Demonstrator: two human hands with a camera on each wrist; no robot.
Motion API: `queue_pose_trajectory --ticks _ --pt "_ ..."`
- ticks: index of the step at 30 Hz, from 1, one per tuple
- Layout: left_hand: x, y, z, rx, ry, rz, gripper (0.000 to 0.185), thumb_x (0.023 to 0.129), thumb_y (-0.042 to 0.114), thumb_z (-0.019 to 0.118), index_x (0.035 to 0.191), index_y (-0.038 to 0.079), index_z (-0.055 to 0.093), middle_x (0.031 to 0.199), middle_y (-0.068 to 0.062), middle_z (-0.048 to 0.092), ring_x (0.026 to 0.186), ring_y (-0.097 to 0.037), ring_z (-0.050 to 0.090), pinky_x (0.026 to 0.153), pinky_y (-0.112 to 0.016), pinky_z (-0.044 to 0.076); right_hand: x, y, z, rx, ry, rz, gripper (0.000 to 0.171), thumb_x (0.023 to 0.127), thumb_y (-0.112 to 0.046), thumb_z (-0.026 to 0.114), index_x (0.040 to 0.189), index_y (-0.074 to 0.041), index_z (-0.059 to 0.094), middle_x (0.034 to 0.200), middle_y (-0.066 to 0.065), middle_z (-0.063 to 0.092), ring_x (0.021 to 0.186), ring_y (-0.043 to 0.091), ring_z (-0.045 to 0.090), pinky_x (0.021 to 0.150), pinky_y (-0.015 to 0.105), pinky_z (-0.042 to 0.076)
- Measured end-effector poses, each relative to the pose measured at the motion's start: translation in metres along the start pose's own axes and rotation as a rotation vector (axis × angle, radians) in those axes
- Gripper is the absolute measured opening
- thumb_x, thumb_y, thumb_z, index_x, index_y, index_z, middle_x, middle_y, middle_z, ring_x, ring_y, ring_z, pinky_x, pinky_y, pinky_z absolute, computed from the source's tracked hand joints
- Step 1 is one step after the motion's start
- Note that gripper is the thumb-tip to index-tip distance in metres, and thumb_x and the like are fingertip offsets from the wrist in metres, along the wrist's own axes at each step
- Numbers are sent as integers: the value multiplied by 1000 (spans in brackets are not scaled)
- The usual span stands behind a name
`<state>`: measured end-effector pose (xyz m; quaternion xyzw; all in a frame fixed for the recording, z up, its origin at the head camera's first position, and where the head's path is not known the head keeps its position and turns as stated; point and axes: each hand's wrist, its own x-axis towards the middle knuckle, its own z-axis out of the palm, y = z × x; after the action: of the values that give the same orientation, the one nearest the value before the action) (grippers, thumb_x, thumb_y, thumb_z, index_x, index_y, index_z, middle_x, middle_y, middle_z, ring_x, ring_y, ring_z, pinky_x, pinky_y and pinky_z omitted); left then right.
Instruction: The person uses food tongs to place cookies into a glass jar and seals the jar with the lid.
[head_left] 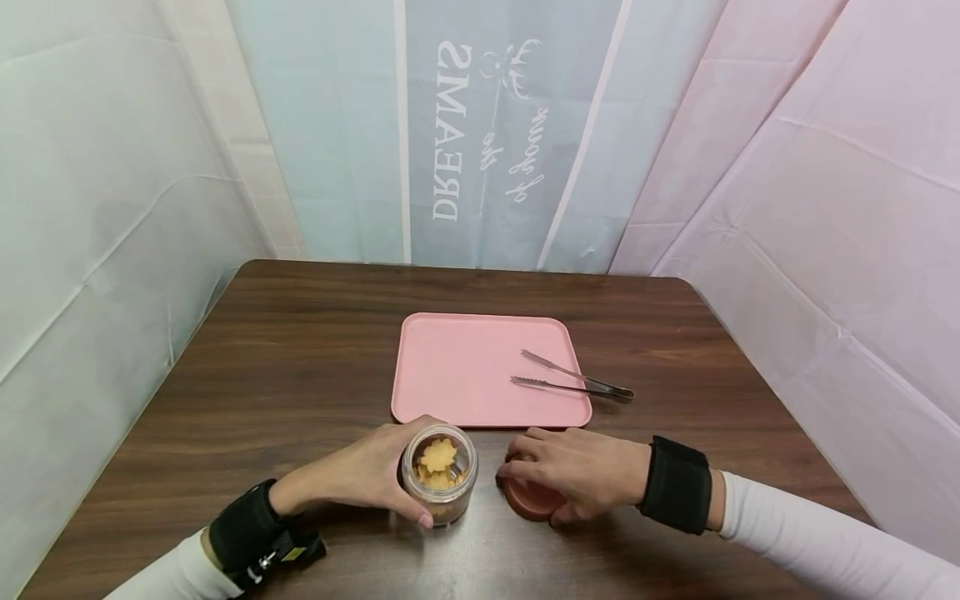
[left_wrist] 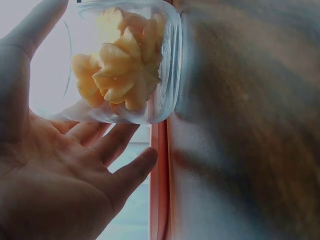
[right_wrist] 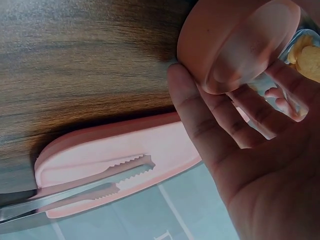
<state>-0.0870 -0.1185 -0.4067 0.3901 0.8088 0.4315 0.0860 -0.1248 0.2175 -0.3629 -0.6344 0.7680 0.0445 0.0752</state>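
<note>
An uncapped clear glass jar [head_left: 450, 507] stands at the table's near middle, with yellow flower-shaped cookies [head_left: 438, 456] inside. Thumb and fingers of my left hand [head_left: 366, 468] wrap its side from the left. In the left wrist view the cookies [left_wrist: 120, 72] show through the glass, and the jar's base is right at the tabletop. Just right of the jar, my right hand [head_left: 588, 468] grips a round reddish-brown lid [head_left: 534, 502]. The right wrist view has the fingers around the edge of the lid [right_wrist: 207, 37], low at the wood surface.
A pink rectangular tray [head_left: 457, 367] lies beyond both hands on the dark wooden table [head_left: 300, 350]. Metal tongs [head_left: 617, 391] with toothed tips rest across its right side, their joined end past the rim. Pale printed curtains [head_left: 495, 208] hang behind and on both sides.
</note>
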Motion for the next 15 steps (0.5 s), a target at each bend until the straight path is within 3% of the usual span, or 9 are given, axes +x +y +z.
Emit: queue_pose_trajectory --ticks 7,15 --pt "-1 1 0 1 3 -16 87 72 45 98 143 19 55 129 10 68 117 -8 63 101 -33 54 2 0 -9 -5 -29 27 87 75 -45 95 148 -20 55 134 1 57 117 14 58 90 30 57" --pt "0 1 0 -7 13 2 88 71 43 99 142 18 55 129 5 69 117 -8 64 102 -34 54 4 2 -41 -55 7 49 83 75 -39 94 147 -19 56 129 1 57 113 15 56 84 29 59"
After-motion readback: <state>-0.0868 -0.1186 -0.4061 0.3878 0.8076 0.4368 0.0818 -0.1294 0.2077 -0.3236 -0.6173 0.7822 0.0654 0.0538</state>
